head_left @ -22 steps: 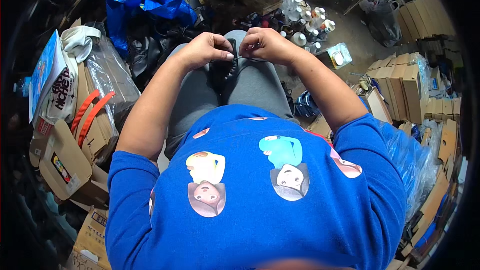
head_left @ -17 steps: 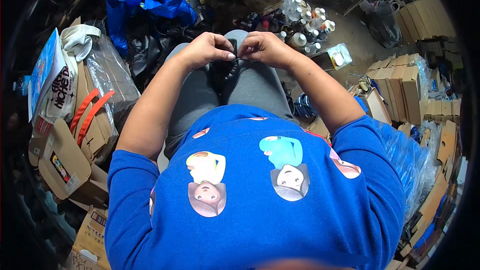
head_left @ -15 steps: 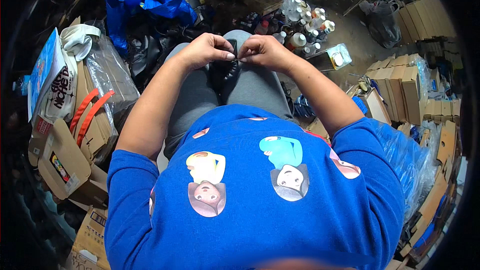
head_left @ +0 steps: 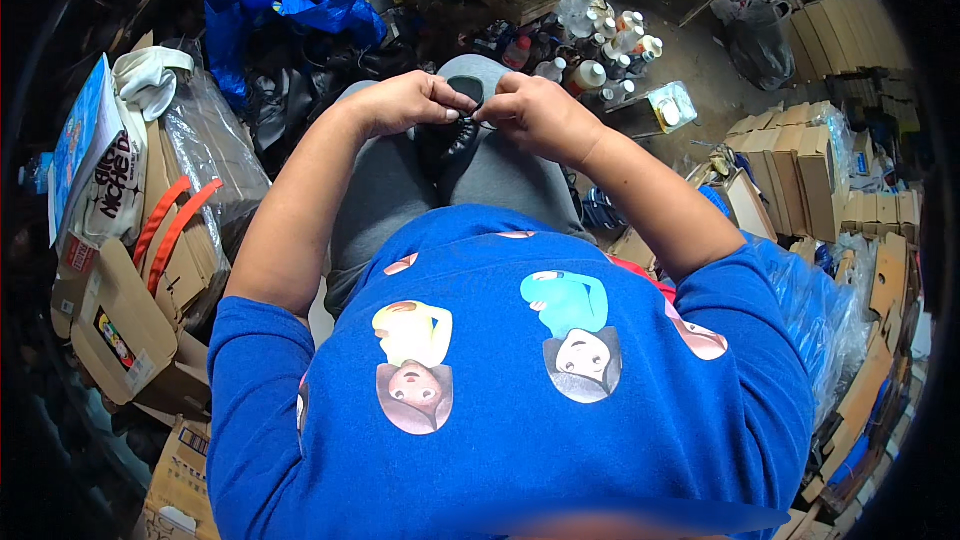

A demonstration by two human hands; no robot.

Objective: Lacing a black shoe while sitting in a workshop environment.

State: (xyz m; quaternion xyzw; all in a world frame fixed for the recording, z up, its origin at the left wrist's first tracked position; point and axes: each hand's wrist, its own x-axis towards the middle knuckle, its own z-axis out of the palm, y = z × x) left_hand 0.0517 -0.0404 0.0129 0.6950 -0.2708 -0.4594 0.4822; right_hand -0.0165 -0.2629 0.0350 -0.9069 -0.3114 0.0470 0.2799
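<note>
A black lace-up shoe (head_left: 459,148) stands between my knees, with its row of lacing facing me and its opening beyond. My left hand (head_left: 418,102) comes in from the left, thumb and forefinger pinched at the top of the lacing. From the other side my right hand (head_left: 540,116) is closed, its fingertips pinching close to the left ones. Both seem to grip the dark shoelace, though it hardly shows against the shoe. The shoe's lower part is hidden between my grey-trousered legs (head_left: 510,180).
A blue bag (head_left: 325,0) lies among dark shoes ahead left. Several bottles (head_left: 590,75) and a clear container (head_left: 670,108) stand ahead right. Cardboard boxes (head_left: 790,160) are stacked at right, with an opened carton (head_left: 125,330) and orange straps (head_left: 180,230) at left.
My right hand has dropped slightly toward the shoe and its fingers are more curled. My left hand has shifted a little, its fingertips now lying over the lacing.
</note>
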